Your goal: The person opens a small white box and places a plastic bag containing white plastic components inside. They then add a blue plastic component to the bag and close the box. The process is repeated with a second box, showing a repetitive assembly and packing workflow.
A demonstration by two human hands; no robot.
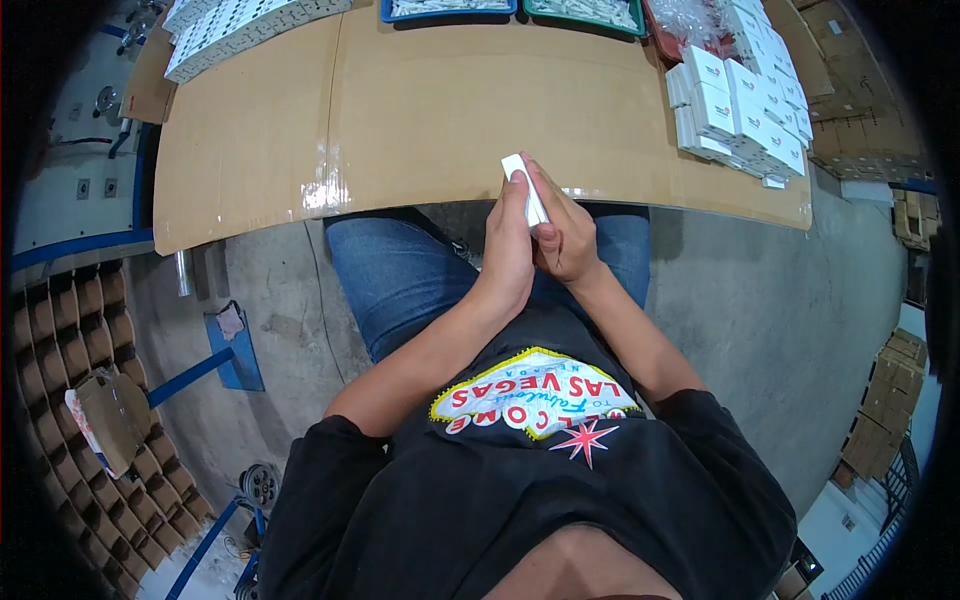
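Between both palms I hold a small white box (pixel 535 207), tilted, just over the near edge of the cardboard-covered table (pixel 430 120). My left hand (pixel 508 240) is closed along its left side, with the thumb lying on the upper part. My right hand (pixel 568 232) wraps the other side, its fingers stretched up along the box and its thumb near the lower end. The palms hide much of the box, so its far side cannot be seen.
Stacked white boxes (pixel 745 115) stand at the table's right. More white boxes (pixel 245 35) lie at the far left. A blue tray (pixel 448 17) and a green tray (pixel 640 30) hold small whitish pieces at the far edge. A divided cardboard grid (pixel 65 345) is at the left.
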